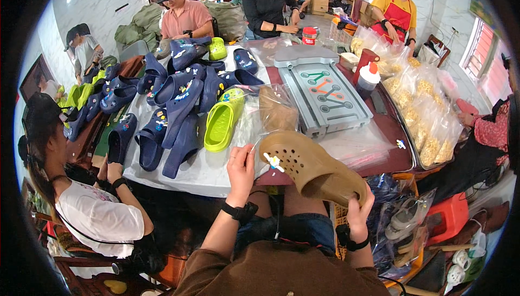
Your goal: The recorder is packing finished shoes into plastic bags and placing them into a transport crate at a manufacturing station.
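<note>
Head view, places given relative to the tan clog:

- Tan clog (311, 168): perforated foam shoe, held up over the person's lap, just in front of the near edge of the bench (206, 174); toe end points left, heel end lower right.
- Right hand (359, 209): closed around the clog's heel from below, fingers wrapped over the rim, bearing its weight.
- Left hand (241, 167): at the clog's toe, fingers pinched narrow at a small white charm (273, 161) set on the upper.
- Judgement on the work in hand: seating the charm goes best with the heel grip kept firm, the stud lined up square over one hole, and pressure straight down so that it does not tilt.
- Green clog (222, 122): lime, on the bench beyond and left of the tan clog.
- Navy clogs (176, 109): a heap, further left and beyond, several bearing charms.
- Grey tray (325, 95): moulded, with coloured bar shapes, directly beyond the tan clog.
- Clear bags (417, 117): filled with pale yellow pieces, beyond and to the right.
- Squeeze bottle (369, 79): white, orange cap, beyond, right of the tray.
- Other people: seated around the bench on the far and left sides; one in a white top sits near left.
</note>
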The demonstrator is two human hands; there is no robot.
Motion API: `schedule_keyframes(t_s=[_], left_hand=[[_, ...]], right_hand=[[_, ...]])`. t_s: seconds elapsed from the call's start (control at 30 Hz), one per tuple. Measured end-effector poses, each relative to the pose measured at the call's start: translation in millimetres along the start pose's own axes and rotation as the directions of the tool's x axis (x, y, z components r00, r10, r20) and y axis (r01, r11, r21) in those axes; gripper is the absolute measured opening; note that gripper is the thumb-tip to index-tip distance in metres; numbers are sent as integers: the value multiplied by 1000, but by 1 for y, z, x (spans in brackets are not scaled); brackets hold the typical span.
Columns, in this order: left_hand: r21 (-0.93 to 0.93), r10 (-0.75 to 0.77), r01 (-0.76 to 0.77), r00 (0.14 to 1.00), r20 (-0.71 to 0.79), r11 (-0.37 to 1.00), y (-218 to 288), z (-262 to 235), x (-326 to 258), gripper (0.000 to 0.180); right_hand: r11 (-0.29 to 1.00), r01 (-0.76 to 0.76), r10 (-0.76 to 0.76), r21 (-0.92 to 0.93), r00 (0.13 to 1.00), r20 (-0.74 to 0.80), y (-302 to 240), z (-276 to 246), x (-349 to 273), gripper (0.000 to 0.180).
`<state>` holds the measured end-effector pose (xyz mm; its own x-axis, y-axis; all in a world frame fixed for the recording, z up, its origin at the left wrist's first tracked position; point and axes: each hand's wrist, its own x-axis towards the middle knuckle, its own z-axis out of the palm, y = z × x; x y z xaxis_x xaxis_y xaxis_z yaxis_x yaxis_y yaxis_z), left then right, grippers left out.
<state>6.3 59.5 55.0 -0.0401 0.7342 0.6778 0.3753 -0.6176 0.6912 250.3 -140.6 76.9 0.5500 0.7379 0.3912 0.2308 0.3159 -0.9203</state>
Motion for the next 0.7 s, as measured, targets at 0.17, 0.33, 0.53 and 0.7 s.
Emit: schedule_keyframes(t_s=[0.17, 0.33, 0.53, 0.7], left_hand=[[-1, -1, 1, 996, 91, 1000, 10, 3, -2, 14], [-31, 13, -10, 995, 101, 999, 16, 16, -4, 17], [-75, -26, 40, 984, 176, 996, 15, 15, -12, 19], [-64, -117, 124, 989, 93, 990, 1, 15, -11, 20]], right_hand=[[965, 125, -132, -230, 991, -14, -6, 13, -5, 46], [907, 251, -203, -339, 964, 172, 8, 41, -20, 54], [931, 180, -173, -317, 984, 48, 36, 65, -1, 48], [933, 214, -203, -290, 977, 70, 21, 90, 8, 46]])
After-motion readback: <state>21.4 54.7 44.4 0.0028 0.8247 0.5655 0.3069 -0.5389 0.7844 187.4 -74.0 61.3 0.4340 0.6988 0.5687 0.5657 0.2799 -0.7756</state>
